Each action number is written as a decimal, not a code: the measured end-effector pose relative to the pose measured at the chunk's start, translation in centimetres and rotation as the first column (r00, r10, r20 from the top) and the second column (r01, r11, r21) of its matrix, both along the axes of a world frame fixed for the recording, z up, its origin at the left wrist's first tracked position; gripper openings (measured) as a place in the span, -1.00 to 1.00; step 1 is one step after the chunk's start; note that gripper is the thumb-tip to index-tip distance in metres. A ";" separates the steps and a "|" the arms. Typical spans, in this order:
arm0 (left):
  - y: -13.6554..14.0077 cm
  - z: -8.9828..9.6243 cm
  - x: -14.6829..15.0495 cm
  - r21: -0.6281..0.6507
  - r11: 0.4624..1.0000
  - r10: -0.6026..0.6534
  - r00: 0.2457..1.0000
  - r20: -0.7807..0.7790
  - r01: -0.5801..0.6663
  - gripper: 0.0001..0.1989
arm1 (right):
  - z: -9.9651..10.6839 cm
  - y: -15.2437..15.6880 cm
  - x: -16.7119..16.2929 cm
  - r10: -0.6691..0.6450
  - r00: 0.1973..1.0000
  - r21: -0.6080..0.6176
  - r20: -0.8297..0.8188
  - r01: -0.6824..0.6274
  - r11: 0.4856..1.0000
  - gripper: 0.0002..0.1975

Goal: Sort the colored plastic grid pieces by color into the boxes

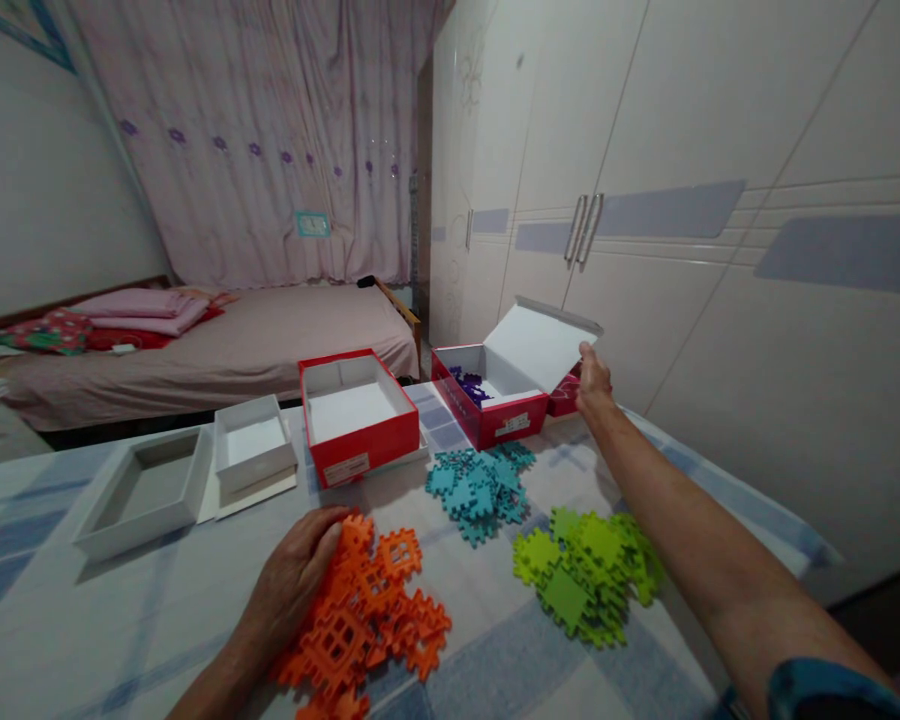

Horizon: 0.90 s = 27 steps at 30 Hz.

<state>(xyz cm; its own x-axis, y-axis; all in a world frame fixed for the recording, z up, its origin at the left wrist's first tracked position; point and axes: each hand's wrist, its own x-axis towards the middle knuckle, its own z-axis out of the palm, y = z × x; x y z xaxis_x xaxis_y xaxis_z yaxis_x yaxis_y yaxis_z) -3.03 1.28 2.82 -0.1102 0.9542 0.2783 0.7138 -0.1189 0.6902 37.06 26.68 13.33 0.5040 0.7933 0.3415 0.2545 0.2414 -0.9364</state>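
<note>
My right hand (595,380) reaches to the far right and grips the edge of the hinged lid (544,345) of a red box (514,415), holding it up. Several purple pieces (469,385) lie inside that box. My left hand (300,570) rests against the left side of a pile of orange interlocking tiles (375,590), its fingers stretched along the pile rather than wrapped round a piece. A heap of teal interlocking tiles (480,490) sits in front of the red box. Closer to my right forearm is a heap of lime-green interlocking tiles (589,570).
Another red box (364,445), without a lid, stands left of the lidded one. Farther left are a small white box (251,455) and a shallow grey-white tray (146,505). A checked cloth (217,570) covers the table. Behind are a bed (292,325) and white wardrobes (645,280).
</note>
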 end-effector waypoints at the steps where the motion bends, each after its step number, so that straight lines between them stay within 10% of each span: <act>1: 0.0 0.0 0.0 -0.001 1.000 0.000 1.000 0.000 0.000 -0.59 | 0.4 -0.1 -0.3 -0.024 1.000 0.015 -0.003 0.024 1.000 -0.51; 12: 0.2 -0.2 -0.1 0.024 1.000 -0.005 1.000 -0.002 0.005 -0.58 | 2.6 -2.0 -7.5 -0.024 0.847 0.154 0.532 -0.069 0.986 -0.46; 20: 0.1 -0.5 -0.2 0.020 1.000 0.001 1.000 -0.018 -0.001 -0.57 | -0.8 -4.5 -10.9 0.223 0.481 -0.201 0.848 -0.097 0.975 -0.52; 27: 0.2 -0.6 -0.3 0.033 0.999 0.004 1.000 -0.020 -0.003 -0.58 | -2.1 -5.3 -12.2 0.266 0.314 -0.268 0.911 -0.039 0.963 -0.54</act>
